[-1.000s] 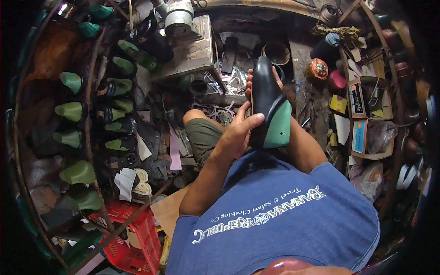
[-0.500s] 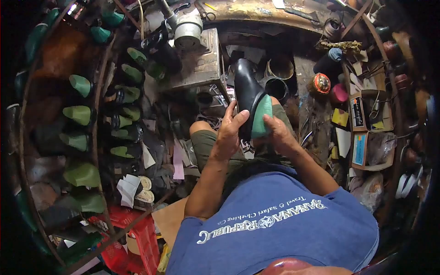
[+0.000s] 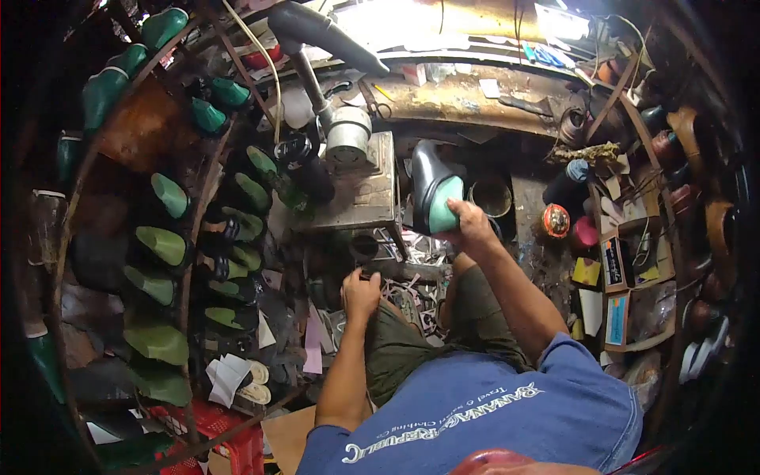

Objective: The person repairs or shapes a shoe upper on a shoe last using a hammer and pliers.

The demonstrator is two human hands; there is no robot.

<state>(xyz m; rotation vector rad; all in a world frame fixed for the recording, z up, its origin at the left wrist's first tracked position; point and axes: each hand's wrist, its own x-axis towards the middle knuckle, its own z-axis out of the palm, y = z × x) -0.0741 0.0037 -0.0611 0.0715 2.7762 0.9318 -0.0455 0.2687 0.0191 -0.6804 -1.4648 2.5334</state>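
A black leather shoe [image 3: 425,176] on a green shoe last [image 3: 445,204] is raised in front of the workbench, toe pointing away from me. My right hand [image 3: 473,225] grips it at the heel end, thumb on the green last. Lower and to the left, my left hand [image 3: 361,296] is apart from the shoe, above my knee. Its fingers are curled in, with a small dark spot between thumb and forefinger; what it holds, if anything, I cannot make out.
A metal stand [image 3: 348,136] sits on a wooden box [image 3: 372,186] ahead. Racks of green lasts [image 3: 161,245] line the left; a red crate [image 3: 237,443] is below. On the right are small boxes [image 3: 616,317] and a round tin [image 3: 556,221]. Scraps litter the floor.
My left hand has let go of the shoe and moved down and left. The shoe, now in my right hand alone, has tilted more upright. The view has tipped up toward the bench.
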